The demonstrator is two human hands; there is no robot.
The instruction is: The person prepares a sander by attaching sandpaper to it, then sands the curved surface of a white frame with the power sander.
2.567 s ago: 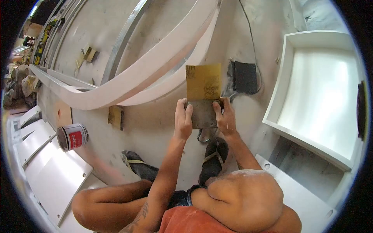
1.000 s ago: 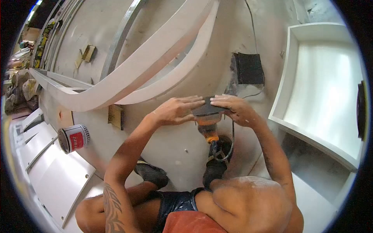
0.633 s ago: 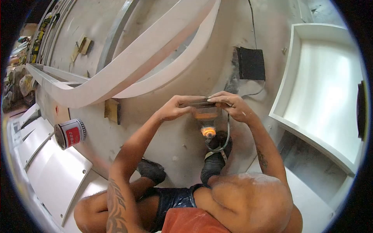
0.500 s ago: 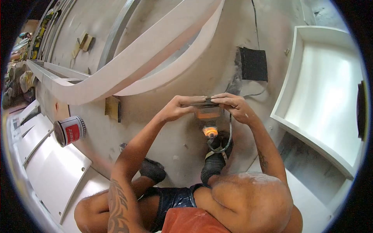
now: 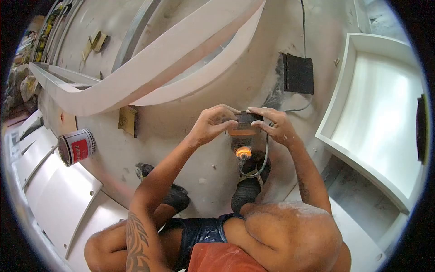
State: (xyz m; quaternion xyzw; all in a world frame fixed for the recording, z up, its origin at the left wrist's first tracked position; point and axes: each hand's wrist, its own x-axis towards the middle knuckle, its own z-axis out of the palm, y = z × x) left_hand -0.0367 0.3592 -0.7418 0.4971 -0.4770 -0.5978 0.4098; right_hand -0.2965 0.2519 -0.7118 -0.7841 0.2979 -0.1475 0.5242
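Note:
An orange-and-black corded power tool, which looks like a sander [image 5: 243,133], is in front of me with its cord end toward my foot. My left hand [image 5: 213,124] grips the left side of its dark far end, fingers over the top edge and thumb on the near side. On the right side of the same dark end, my right hand [image 5: 275,127] pinches in the same way. The power cord [image 5: 266,156] loops from the tool's near end past my right wrist. Whether a sheet lies between my fingers and the tool cannot be made out.
Long curved white panels [image 5: 149,75] rise at the upper left. A paint can [image 5: 77,147] with a red label lies at left. Beyond my right hand is a black pad [image 5: 299,74]. A white tray-like box [image 5: 376,99] stands at right, and folded sandpaper [image 5: 128,120] lies near the panels.
Both thumbs have come round to the near side of the tool's dark end, where my fingers lay flat along the top before. The view has shifted slightly.

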